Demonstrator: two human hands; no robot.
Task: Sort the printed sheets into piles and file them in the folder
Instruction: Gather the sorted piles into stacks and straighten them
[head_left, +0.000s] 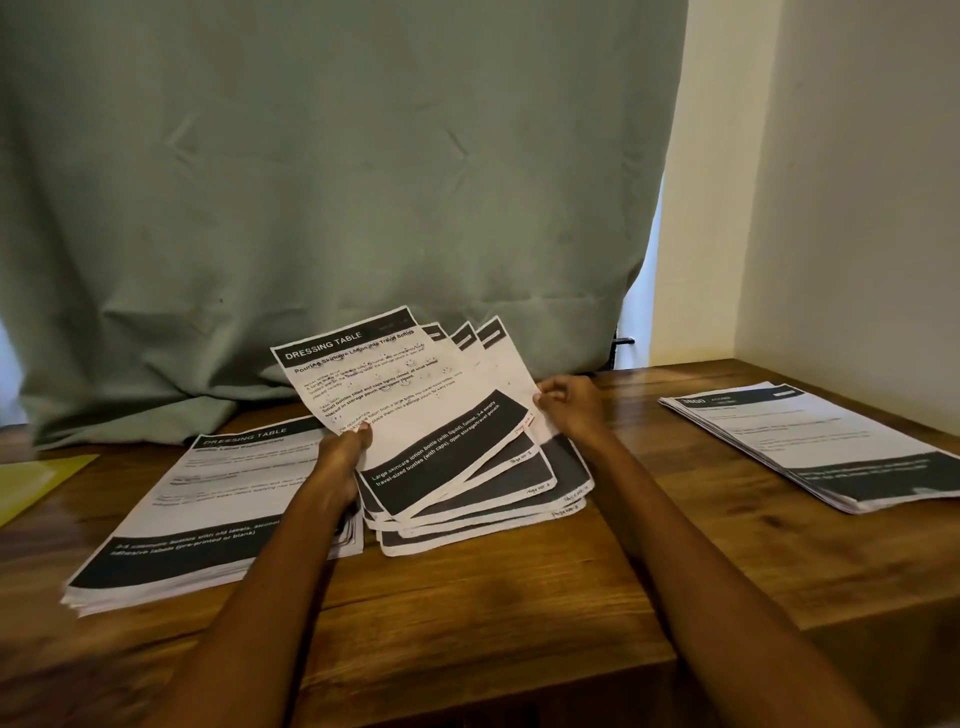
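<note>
A fanned bundle of several printed sheets (431, 415), headed "DRESSING TABLE" with black bands, is tilted up over the middle of the wooden table (493, 597). My left hand (345, 452) grips its left edge, thumb on the top page. My right hand (566, 408) pinches its right edge. A thick pile of similar sheets (197, 509) lies flat on the left, partly under my left forearm. Another pile (815, 447) lies at the right. A yellow folder (36, 480) shows at the far left edge.
A grey-green cloth (337, 197) hangs behind the table and drapes onto its back edge. A cream wall (857, 182) closes the right side. The table's front edge (467, 680) runs just below my forearms.
</note>
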